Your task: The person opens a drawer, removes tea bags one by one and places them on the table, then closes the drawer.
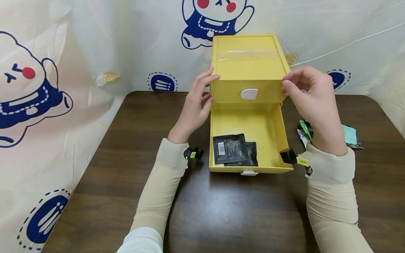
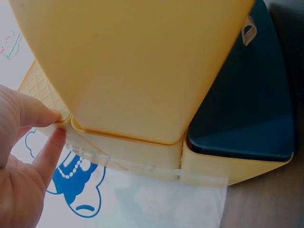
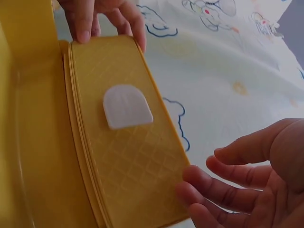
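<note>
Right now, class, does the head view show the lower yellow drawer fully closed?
No, the lower yellow drawer stands pulled out, with black packets lying inside it.

The head view looks forward and down over the table, far enough back to take in the forearms and the whole yellow box. The 2 wrist views are much nearer: the left looks past the left hand at close yellow panels, the right (at a slant) faces the front panel with the white tab. The head and right wrist views share that tab, the left hand and the right hand.
</note>
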Demonstrator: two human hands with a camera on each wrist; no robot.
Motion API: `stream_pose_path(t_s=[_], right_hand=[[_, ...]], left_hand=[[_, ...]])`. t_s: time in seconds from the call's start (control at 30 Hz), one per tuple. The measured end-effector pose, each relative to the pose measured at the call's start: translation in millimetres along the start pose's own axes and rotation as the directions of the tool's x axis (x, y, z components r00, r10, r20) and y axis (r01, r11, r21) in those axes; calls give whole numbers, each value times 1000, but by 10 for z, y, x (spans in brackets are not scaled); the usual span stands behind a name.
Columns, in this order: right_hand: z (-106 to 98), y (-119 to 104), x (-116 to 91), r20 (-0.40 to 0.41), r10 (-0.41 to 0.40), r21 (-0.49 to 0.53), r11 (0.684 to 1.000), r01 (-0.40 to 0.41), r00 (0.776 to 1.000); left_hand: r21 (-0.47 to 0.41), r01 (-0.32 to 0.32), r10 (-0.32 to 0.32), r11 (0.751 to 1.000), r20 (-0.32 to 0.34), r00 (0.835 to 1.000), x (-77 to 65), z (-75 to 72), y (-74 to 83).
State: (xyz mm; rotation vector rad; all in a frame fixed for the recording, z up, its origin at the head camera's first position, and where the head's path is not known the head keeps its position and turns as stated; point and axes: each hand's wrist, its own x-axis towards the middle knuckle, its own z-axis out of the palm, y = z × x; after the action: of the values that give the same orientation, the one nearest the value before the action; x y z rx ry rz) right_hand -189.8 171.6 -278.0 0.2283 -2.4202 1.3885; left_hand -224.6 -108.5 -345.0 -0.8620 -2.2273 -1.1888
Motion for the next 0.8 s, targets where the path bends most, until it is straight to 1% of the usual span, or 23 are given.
stream_pose_path(t_s=[0.13, 0.23, 0.33, 0.4, 0.47, 0.53, 0.6, 0.67, 0.73, 0.77, 0.8], right_hand=[[93, -131, 10, 106, -35, -48, 998, 40, 994], [180, -207, 24, 204, -65, -84, 993, 84, 977], [283, -263, 41, 314, -86, -112, 986, 127, 946], [362, -281, 57, 396, -92, -139, 977, 159, 913], [448, -284, 82, 483, -103, -162, 965, 205, 870], [541, -268, 110, 564, -128, -169, 949, 265, 816], [640, -236, 142, 644, -153, -157, 933, 325, 749], [739, -203, 166, 713, -161, -143, 919, 366, 683], [829, -174, 181, 771, -145, -142, 910, 390, 620], [868, -165, 185, 797, -124, -146, 910, 388, 591], [907, -152, 188, 817, -99, -159, 908, 387, 567]], left_hand=[[-6, 16, -16, 1000, 10, 1000, -3, -18, 4], [-12, 21, -21, 1000, 14, 1000, -5, -21, 0], [-23, 23, -23, 999, 16, 1000, -1, -22, -3], [-26, 25, -25, 999, 15, 1000, 5, -23, -6], [-31, 22, -22, 999, 12, 1000, 9, -24, -9], [-36, 18, -17, 999, 7, 1000, 9, -27, -10], [-36, 13, -13, 999, 3, 1000, 7, -32, -9], [-39, 12, -12, 999, 2, 1000, 0, -32, -8], [-41, 13, -13, 999, 3, 1000, -6, -30, -9], [-43, 17, -17, 999, 4, 1000, -8, -28, -11], [-47, 15, -14, 999, 3, 1000, -11, -26, -11]])
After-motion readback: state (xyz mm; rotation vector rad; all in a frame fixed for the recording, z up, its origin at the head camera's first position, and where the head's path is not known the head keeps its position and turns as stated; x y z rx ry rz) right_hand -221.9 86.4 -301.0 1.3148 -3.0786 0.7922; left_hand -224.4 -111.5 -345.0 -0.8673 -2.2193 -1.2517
